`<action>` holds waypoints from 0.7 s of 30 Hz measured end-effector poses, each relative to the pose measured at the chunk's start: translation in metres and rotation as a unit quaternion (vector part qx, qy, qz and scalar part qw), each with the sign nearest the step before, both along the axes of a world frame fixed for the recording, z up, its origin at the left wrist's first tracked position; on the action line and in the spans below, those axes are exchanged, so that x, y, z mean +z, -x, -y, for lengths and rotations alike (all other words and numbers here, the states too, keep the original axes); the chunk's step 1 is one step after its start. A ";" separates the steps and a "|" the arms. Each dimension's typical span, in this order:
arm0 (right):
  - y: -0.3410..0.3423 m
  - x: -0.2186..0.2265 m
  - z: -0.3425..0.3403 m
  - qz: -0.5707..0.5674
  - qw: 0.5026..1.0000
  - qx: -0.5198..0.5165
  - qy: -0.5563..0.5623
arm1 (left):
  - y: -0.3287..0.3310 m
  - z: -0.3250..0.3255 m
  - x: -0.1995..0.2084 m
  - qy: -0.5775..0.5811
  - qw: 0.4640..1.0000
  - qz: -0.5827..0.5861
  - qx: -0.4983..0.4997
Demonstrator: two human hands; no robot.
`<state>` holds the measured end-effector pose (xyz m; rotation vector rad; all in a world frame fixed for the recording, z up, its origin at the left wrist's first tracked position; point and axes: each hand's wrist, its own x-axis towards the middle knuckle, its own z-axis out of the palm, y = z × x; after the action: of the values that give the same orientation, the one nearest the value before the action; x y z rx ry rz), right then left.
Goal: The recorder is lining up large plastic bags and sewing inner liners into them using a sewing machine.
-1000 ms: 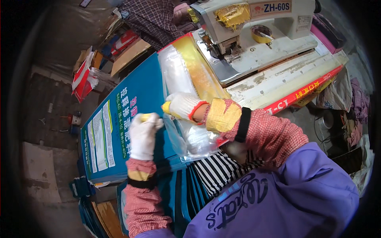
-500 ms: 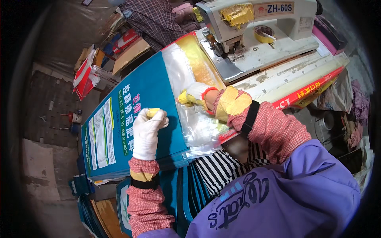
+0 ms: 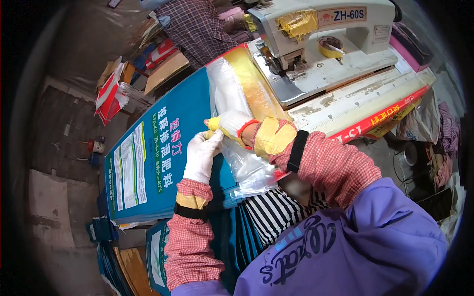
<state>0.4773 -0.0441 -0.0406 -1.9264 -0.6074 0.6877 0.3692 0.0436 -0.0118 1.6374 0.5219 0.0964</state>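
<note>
My left hand [image 3: 201,157], in a white glove, is closed, its fingertips meeting the yellow-taped fingers of my right hand [image 3: 232,127]. The right glove is white with a yellow-and-red cuff, and its fingers are also drawn together. Whatever lies between the fingertips is too small to make out. Both hands are over the right part of a stack of blue printed woven sacks [image 3: 163,111]. Beneath and beside the right hand, clear plastic liners [image 3: 228,93] stick out of the sacks' ends. Checked sleeves with black bands cover both forearms.
A sewing machine [image 3: 321,29] stands beyond the hands at the right, with a tape roll [image 3: 331,47] on its bed. A red-edged worn board [image 3: 355,93] runs in front of it. Cardboard [image 3: 167,74] and red-and-white sacks [image 3: 111,96] lie at far left.
My left hand has moved right and up to my right hand. The right hand has shifted slightly left, and the two now meet at the fingertips.
</note>
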 end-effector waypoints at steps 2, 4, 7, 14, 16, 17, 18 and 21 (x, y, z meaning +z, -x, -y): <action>0.000 -0.004 -0.002 -0.131 0.991 -0.019 -0.022 | 0.005 -0.007 -0.002 -0.008 1.000 0.021 -0.003; 0.005 0.014 0.018 -0.072 0.997 0.002 0.022 | 0.007 -0.015 0.002 -0.082 0.996 0.033 0.018; -0.004 0.005 0.038 0.241 0.962 0.035 0.120 | 0.033 -0.084 0.030 -0.217 0.953 0.213 -0.006; 0.036 0.020 0.024 0.630 0.761 -0.055 -0.146 | 0.066 -0.045 0.082 -0.266 0.943 0.177 0.095; 0.083 0.033 0.031 0.320 0.897 0.300 0.046 | 0.062 -0.032 0.077 -0.187 0.952 0.219 0.097; 0.101 0.051 0.036 0.304 0.783 0.535 0.091 | 0.069 -0.030 0.086 -0.222 0.945 0.211 0.113; 0.120 0.042 0.036 0.281 0.727 0.626 0.017 | 0.074 -0.031 0.092 -0.254 0.937 0.204 0.126; 0.124 0.017 0.006 -0.039 0.697 0.706 -0.117 | 0.102 -0.045 0.084 -0.263 0.936 0.195 0.128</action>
<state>0.3537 -0.0503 -0.0239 -0.8405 -2.0433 1.4765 0.2670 0.0888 0.0727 1.9913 0.4173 0.7972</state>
